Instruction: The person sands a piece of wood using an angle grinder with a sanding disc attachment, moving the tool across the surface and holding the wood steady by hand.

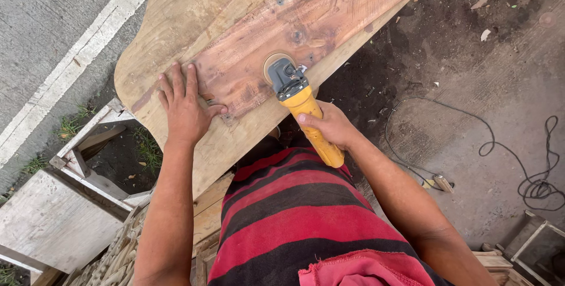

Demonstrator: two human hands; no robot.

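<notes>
Head view looks down on a broad wooden slab [247, 45], reddish and grainy in the middle, pale along its rounded edge. Left hand [185, 106] lies flat on the wood, fingers [176, 80] spread wide, gripping nothing. Right hand [331, 124] is wrapped tight round the yellow cylindrical handle of an angle grinder [300, 106], whose grey head and round sanding disc [275, 61] press on the slab. A thin black cord [500, 139] loops over the dirt ground.

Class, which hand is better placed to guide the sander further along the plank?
Right. The right hand grips the yellow sander, its disc on the plank; the left hand lies flat on the wood.
</notes>
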